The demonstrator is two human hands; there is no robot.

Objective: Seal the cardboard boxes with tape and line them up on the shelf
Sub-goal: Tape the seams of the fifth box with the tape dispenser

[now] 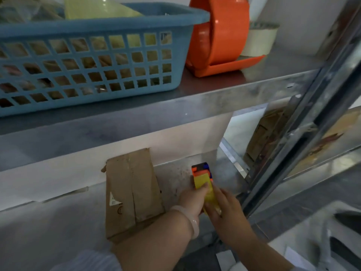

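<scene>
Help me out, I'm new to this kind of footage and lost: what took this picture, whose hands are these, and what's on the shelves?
No machine here: a person wears a camera on the head, looking forward and down, so you see their own two arms. The left hand, with a bracelet at the wrist, and the right hand together hold a yellow tool with an orange and blue head, probably a tape dispenser, at the lower metal shelf. To its left on that shelf lies a brown cardboard box. On the upper shelf stand a blue basket with things inside, an orange tape dispenser and a pale tape roll behind it.
</scene>
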